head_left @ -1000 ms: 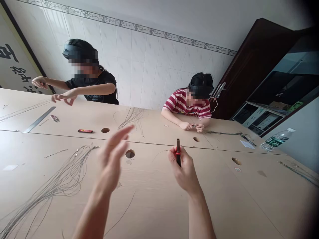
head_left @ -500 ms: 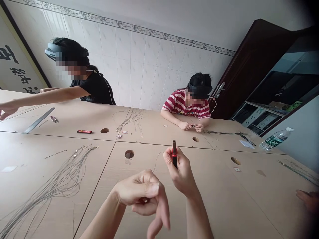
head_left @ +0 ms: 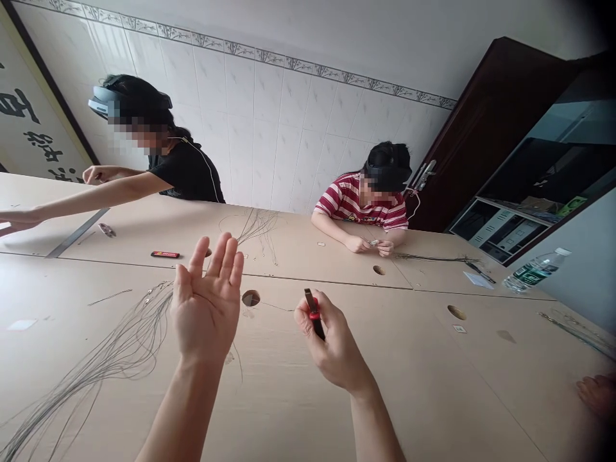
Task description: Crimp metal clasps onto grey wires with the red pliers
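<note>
While our right hand [head_left: 327, 346] grips a red-marked tool [head_left: 314, 314], our left hand [head_left: 206, 314] is free

As we raise both hands above the worktop [head_left: 298, 410], the right one is curled firmly around the tool, whose dark end points up and slightly left. From beside our right thumb a thin strand [head_left: 274, 306] runs toward a round hole [head_left: 251, 298]; whether we pinch it or it is caught against the tool, we cannot tell. Our left hand is spread, palm toward us, with nothing in it, just beside the upper end of a bundle of wires [head_left: 86, 375] lying on the worktop.

We judge the step in hand to be one of holding tool and strand on the right, with the left hand unengaged. The next move, in our view, would call for a fine pinch by the left thumb and fingertips, with the tool steady; so thin a strand could easily slip.
</note>
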A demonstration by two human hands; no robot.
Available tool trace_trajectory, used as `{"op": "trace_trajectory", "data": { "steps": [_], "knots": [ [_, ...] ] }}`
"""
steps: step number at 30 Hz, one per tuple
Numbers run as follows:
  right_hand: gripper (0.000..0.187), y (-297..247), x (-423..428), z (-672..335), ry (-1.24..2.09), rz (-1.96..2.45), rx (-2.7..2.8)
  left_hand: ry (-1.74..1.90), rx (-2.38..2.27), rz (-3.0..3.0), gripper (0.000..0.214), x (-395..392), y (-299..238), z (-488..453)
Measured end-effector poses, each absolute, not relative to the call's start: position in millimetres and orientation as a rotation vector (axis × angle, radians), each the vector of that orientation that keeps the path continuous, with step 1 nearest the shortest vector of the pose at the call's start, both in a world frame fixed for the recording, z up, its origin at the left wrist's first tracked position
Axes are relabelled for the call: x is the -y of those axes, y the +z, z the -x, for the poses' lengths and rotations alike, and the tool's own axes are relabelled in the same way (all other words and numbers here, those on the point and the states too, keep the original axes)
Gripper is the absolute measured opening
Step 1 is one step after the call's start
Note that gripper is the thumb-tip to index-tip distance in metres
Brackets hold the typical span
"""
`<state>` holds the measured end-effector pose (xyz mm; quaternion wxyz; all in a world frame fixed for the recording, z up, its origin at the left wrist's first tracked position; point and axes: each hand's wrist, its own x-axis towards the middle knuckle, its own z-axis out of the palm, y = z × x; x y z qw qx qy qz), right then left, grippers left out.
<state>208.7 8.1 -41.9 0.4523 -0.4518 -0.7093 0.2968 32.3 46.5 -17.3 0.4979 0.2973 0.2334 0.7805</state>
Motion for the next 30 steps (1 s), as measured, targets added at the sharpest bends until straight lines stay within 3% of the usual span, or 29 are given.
{"op": "trace_trajectory", "data": {
  "steps": [6, 15, 30],
  "knots": [
    [0.015, -39.2, -4.9, -210.9, 0.720, 1.044, 1.799, 1.865, -0.835, -0.774, 0.042, -60.9, -36.9, -36.1],
    [0.017, -38.9, -5.3, -222.3, 0.584, 1.027, 1.672, 0.951, -0.772, -1.292, 0.042, -38.3, -29.4, -64.8],
    [0.018, -39.0, -12.5, -234.7, 0.383, 1.070, 1.546, 0.343, -0.637, -1.606, 0.054, -31.8, -23.3, -55.4]
  ]
}}
